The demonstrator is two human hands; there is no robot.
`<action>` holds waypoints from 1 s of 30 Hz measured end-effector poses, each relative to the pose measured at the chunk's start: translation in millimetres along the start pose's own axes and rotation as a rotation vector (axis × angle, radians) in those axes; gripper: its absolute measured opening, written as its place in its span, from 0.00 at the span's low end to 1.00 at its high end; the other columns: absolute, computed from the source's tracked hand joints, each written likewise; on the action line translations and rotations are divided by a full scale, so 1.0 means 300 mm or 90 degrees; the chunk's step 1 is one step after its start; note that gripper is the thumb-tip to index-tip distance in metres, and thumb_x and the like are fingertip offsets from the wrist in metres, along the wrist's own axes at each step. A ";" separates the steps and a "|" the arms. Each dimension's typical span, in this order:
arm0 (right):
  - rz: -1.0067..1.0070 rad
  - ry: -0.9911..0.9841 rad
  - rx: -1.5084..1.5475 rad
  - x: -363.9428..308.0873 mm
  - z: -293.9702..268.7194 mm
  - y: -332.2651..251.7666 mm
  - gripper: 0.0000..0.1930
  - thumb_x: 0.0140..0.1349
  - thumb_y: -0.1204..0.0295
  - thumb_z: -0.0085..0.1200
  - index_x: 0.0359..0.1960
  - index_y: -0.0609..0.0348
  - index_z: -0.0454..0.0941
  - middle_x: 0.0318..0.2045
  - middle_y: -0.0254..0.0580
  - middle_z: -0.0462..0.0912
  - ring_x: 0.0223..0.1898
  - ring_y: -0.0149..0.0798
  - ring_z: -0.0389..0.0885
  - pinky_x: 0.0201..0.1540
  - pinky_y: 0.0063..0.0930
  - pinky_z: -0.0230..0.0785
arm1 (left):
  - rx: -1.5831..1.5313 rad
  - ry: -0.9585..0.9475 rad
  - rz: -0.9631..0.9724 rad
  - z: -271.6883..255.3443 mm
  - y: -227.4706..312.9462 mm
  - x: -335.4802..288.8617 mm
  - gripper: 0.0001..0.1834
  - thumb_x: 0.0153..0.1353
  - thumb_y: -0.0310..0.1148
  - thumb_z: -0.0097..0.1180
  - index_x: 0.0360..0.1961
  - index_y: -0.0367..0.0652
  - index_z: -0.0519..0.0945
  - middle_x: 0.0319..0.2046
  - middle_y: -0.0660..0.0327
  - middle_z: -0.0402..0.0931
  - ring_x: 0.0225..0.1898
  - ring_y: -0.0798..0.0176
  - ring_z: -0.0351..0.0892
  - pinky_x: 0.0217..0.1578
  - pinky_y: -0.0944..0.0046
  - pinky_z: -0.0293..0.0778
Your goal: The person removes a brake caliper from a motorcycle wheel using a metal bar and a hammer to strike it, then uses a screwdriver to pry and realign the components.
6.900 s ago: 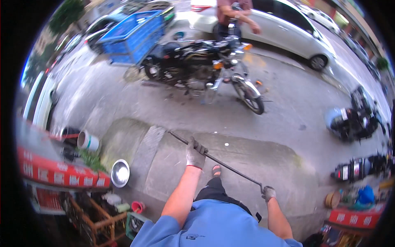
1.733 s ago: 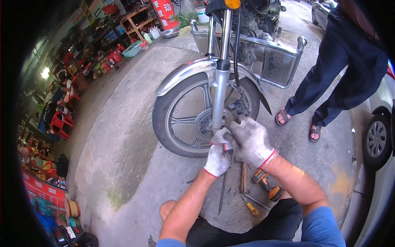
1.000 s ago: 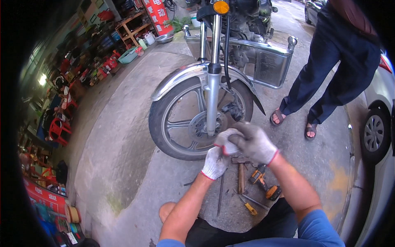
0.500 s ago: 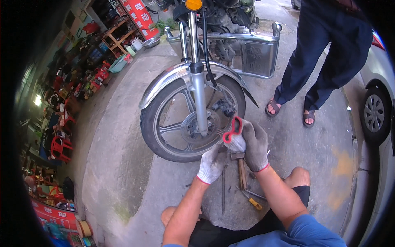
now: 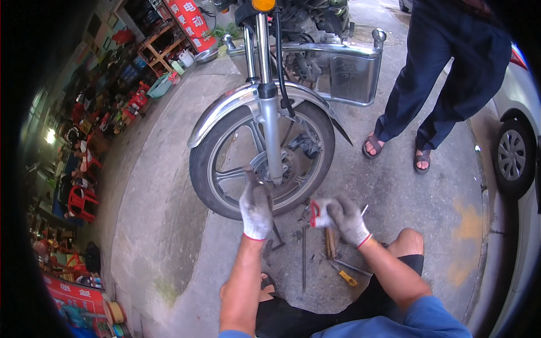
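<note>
Both my hands wear white knit work gloves with grey palms and red cuff edges. My left hand (image 5: 256, 208) is raised before the motorcycle's front wheel (image 5: 205, 183), its fingers pointing up and somewhat blurred; no held object shows in it. Lower and to the right, my right hand (image 5: 347, 218) is closed on a loose glove (image 5: 320, 214) with a red-edged cuff. Below that hand lies a wooden-handled hammer (image 5: 330, 245), its head mostly hidden. Around it on the ground are a thin metal rod (image 5: 304, 262), a yellow-handled screwdriver (image 5: 347, 278) and a dark bar-like tool (image 5: 278, 236).
A chrome fender (image 5: 217, 115) and fork leg (image 5: 273, 141) rise over the wheel. A brake caliper (image 5: 307, 145) shows beside the wheel. Another person's sandalled feet (image 5: 373, 145) stand at right, near a parked car (image 5: 513, 152). Cluttered shop goods line the left.
My hands have moved apart. The left has gone up and left in front of the wheel; the right has dropped lower with the loose glove, which now covers the hammer head.
</note>
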State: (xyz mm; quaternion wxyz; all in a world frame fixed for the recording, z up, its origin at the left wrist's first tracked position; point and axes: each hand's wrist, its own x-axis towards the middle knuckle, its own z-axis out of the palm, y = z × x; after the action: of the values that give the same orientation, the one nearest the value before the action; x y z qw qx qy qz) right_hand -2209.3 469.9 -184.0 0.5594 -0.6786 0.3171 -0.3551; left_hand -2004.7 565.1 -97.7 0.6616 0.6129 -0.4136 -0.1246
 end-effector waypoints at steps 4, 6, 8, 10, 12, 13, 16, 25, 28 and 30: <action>0.148 -0.307 -0.304 -0.190 0.063 0.247 0.27 0.64 0.53 0.52 0.56 0.62 0.73 0.46 0.62 0.80 0.48 0.59 0.80 0.51 0.42 0.72 | -0.111 0.035 -0.039 -0.069 0.000 0.011 0.17 0.72 0.44 0.43 0.32 0.42 0.71 0.18 0.69 0.64 0.16 0.76 0.59 0.17 0.71 0.56; 0.259 -0.441 -0.443 -0.163 0.068 0.401 0.35 0.63 0.45 0.49 0.64 0.58 0.64 0.54 0.67 0.74 0.55 0.63 0.75 0.57 0.45 0.69 | -0.155 0.036 -0.054 -0.076 0.005 0.012 0.20 0.72 0.50 0.45 0.34 0.42 0.71 0.19 0.69 0.64 0.17 0.76 0.60 0.17 0.72 0.56; 0.146 -0.230 -0.412 -0.105 0.075 0.513 0.22 0.67 0.55 0.49 0.55 0.56 0.75 0.43 0.59 0.82 0.49 0.55 0.81 0.52 0.41 0.73 | -0.157 0.067 -0.049 -0.091 -0.002 0.009 0.20 0.72 0.50 0.45 0.34 0.42 0.71 0.19 0.69 0.64 0.17 0.76 0.59 0.17 0.72 0.56; 0.116 -0.137 -0.337 0.049 0.076 0.490 0.21 0.68 0.56 0.49 0.52 0.58 0.77 0.43 0.55 0.83 0.48 0.52 0.82 0.52 0.39 0.73 | -0.160 0.101 -0.052 -0.120 -0.011 -0.002 0.20 0.72 0.49 0.45 0.34 0.42 0.70 0.19 0.70 0.63 0.17 0.76 0.59 0.17 0.72 0.56; 0.116 -0.071 -0.285 0.231 0.105 0.356 0.20 0.69 0.56 0.49 0.51 0.60 0.78 0.41 0.52 0.85 0.45 0.45 0.84 0.49 0.37 0.73 | -0.154 0.119 -0.062 -0.163 -0.002 -0.016 0.19 0.72 0.48 0.44 0.33 0.42 0.70 0.19 0.71 0.63 0.18 0.77 0.59 0.18 0.72 0.56; 0.067 -0.029 -0.206 0.329 0.072 0.340 0.21 0.69 0.57 0.48 0.49 0.63 0.78 0.35 0.47 0.85 0.36 0.38 0.82 0.41 0.33 0.73 | -0.170 0.126 -0.068 -0.150 -0.007 -0.013 0.19 0.72 0.48 0.44 0.33 0.42 0.70 0.19 0.71 0.63 0.18 0.77 0.59 0.18 0.72 0.56; 0.009 0.050 -0.128 0.602 0.048 0.212 0.20 0.69 0.60 0.46 0.47 0.69 0.77 0.38 0.56 0.83 0.40 0.43 0.81 0.47 0.36 0.70 | -0.153 0.111 -0.042 -0.152 -0.002 -0.013 0.14 0.71 0.43 0.46 0.35 0.43 0.70 0.19 0.68 0.65 0.16 0.75 0.59 0.17 0.71 0.55; -0.021 -0.052 0.180 0.870 0.153 0.059 0.22 0.69 0.56 0.52 0.52 0.63 0.76 0.41 0.34 0.80 0.43 0.29 0.75 0.48 0.23 0.66 | -0.179 0.107 -0.070 -0.190 -0.004 -0.013 0.13 0.71 0.43 0.47 0.38 0.42 0.71 0.21 0.68 0.66 0.17 0.76 0.59 0.18 0.72 0.56; 0.031 -0.114 0.252 0.883 0.133 0.067 0.19 0.68 0.55 0.54 0.47 0.60 0.78 0.33 0.27 0.76 0.34 0.25 0.70 0.40 0.20 0.62 | -0.197 0.101 -0.075 -0.200 -0.008 -0.001 0.15 0.71 0.45 0.48 0.37 0.43 0.71 0.20 0.68 0.65 0.17 0.76 0.59 0.18 0.72 0.56; 0.023 -0.113 0.218 0.880 0.128 0.064 0.20 0.68 0.55 0.54 0.47 0.60 0.78 0.33 0.27 0.76 0.34 0.25 0.70 0.40 0.20 0.62 | -0.214 0.089 -0.079 -0.202 -0.017 0.014 0.16 0.71 0.46 0.48 0.37 0.43 0.71 0.20 0.68 0.65 0.17 0.76 0.59 0.18 0.72 0.55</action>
State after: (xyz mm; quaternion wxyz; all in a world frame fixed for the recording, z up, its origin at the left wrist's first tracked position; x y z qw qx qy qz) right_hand -2033.4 268.6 -173.9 0.6989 -0.5961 0.2136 -0.3325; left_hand -1958.0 604.1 -94.9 0.7728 0.5254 -0.3013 -0.1896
